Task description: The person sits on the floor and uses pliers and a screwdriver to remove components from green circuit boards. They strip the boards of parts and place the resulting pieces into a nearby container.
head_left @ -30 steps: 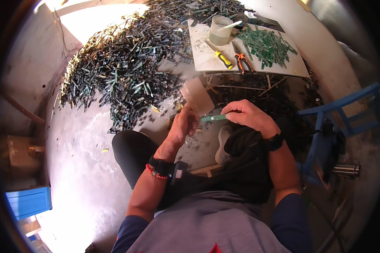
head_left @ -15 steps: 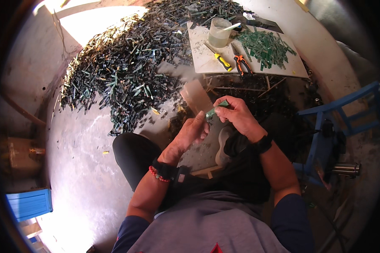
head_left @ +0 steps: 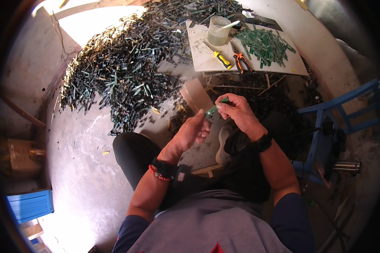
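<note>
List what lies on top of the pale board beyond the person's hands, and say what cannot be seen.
On the pale board: a translucent cup with a stick in it, a yellow-handled screwdriver, orange-handled pliers and a heap of green strips. The cup's contents are unclear.

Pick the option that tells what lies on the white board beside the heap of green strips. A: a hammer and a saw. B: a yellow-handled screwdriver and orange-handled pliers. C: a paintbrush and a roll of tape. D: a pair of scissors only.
B: on the white board a yellow-handled screwdriver and orange-handled pliers lie between the plastic cup and the green strips.
</note>
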The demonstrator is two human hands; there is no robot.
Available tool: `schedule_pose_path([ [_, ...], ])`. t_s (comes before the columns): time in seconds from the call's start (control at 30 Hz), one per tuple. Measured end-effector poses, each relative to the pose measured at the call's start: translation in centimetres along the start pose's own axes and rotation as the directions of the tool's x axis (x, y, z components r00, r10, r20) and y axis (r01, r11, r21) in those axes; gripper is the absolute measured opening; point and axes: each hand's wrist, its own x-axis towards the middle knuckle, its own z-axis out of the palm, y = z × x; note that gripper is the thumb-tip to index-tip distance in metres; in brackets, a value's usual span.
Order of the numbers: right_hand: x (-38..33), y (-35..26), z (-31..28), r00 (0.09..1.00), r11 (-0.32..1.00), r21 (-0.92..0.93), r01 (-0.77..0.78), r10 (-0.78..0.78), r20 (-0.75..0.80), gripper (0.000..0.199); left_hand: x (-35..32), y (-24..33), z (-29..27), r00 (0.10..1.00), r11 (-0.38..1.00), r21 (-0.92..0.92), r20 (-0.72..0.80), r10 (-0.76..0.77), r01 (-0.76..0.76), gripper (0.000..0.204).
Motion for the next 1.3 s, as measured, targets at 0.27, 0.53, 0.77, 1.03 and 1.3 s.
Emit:
schedule_pose_path([
  [0.27,-0.2,-0.4,0.1,0.998,0.998,0.036,-0.045,0.047,-0.040,0.015,-0.5,0.4,0.4,0.997,0.997,0.019,0.026,0.068,-0.068,0.044],
  [0.53,-0.3,-0.7,0.0,0.998,0.998,0.027,-0.065,0.065,-0.008,0.019,-0.4,0.2,0.4,0.996,0.997,0.017,0.047,0.080,-0.081,0.042],
  [0.77,-0.2,0.1,-0.9,0.998,0.989,0.129,-0.068,0.068,0.007,0.015,-0.2,0.5,0.3,0.998,0.998,-0.063,0.052,-0.017,0.020,0.052],
  [1.03,-0.3,0.4,-0.9,0.999,0.992,0.117,-0.049,0.049,-0.002,0.013,-0.2,0.4,0.0,0.999,0.999,-0.049,0.046,-0.014,0.017,0.052],
  [1.3,-0.6,-1.0,-0.3,0.996,0.994,0.062,-0.087,0.089,-0.030,0.012,-0.1,0.2,0.1,1.000,1.000,0.021,-0.026,0.017,-0.016,0.050],
])
